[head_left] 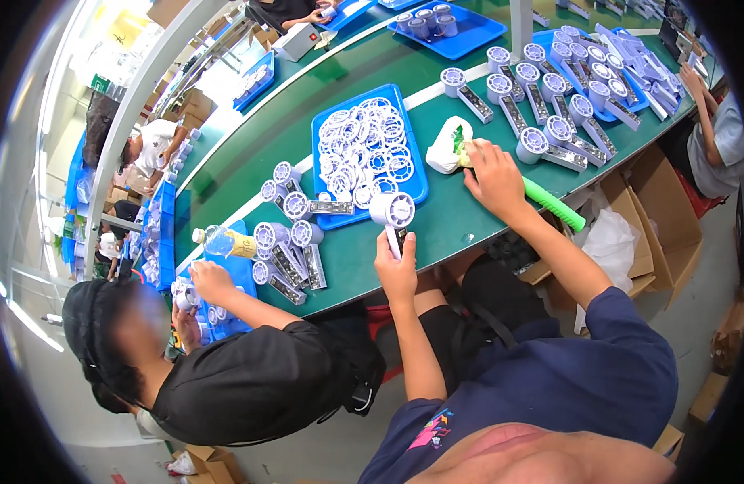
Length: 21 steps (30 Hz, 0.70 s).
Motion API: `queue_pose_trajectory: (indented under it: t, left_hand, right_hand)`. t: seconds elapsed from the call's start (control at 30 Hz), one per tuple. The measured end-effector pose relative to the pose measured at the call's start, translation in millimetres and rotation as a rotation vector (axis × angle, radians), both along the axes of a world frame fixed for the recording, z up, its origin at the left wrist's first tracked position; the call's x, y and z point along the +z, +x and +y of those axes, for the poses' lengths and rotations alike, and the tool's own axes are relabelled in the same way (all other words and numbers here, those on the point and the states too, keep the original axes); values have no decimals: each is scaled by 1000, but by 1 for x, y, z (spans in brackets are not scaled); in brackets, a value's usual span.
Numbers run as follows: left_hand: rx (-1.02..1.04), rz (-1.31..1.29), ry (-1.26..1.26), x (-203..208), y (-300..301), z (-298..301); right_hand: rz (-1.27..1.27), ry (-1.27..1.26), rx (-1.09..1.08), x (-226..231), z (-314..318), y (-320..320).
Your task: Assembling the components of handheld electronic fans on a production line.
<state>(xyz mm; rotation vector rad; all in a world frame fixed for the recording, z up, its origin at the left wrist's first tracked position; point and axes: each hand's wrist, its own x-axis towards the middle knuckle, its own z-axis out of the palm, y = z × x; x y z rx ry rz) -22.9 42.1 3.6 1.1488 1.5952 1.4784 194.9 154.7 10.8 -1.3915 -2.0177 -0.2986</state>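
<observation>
Left hand (394, 270) pinches the fan (392, 210) by its handle, head toward 12 o'clock. Right hand (496, 177), at the fan's 2 o'clock, meets a white-green packet (447, 148); pinch cannot be confirmed. Advisable: steady handle, fingers off its dark face.

Smooth plastic handheld fan (390, 209); glossy plastic tray (416, 159); smooth, slightly shiny tabletop (461, 216); matt cardboard box (667, 216); cloth shirt (517, 391).

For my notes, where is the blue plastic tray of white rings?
In the head view, the tray lies on the green tabletop, left of the right hand, beyond the lavender plastic fan in the left hand.
</observation>
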Motion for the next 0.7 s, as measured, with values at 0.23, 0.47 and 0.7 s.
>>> queue_pose_trajectory:
  t: [0.23,0.47,0.7]
  left_hand:
    - [-10,21,10,3,2,0]
    - [9,3,8,1,2,1]
    - [11,31,1,1,2,-1]
  right_hand:
    - [17,0,-2,0,-1,0]
    - [40,78,8,2,1,1]
    - [40,65,3,0,0,1]
